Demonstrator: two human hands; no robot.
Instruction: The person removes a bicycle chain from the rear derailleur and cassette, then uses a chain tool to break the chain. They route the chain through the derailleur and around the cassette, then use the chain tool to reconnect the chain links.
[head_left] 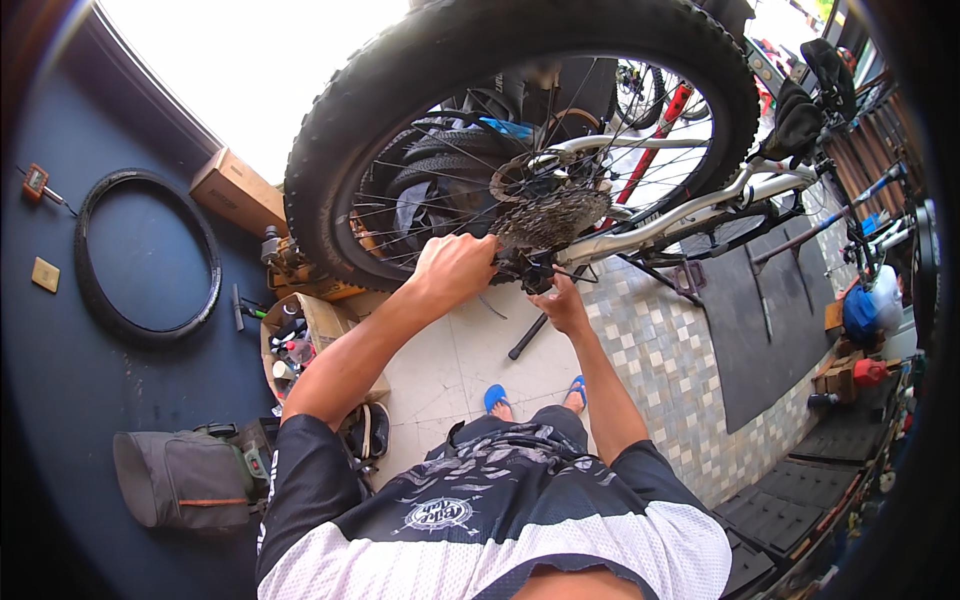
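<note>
Both hands are up at the rear hub of a bicycle, in the centre of the frame. The left hand [452, 268] has its fingers curled tight on something beside the cassette [548, 210] — what exactly, I cannot tell. The right hand [562, 305] sits just below the derailleur [530, 270]; whether its fingers grip anything is hidden. The knobby rear wheel [420, 60] arches over both. At the left, below the wheel, an open cardboard box [325, 320] holds bottles and small tools. Further lower left — a grey backpack [180, 478] on the floor, and a bare tyre [148, 258] against the blue wall.
</note>
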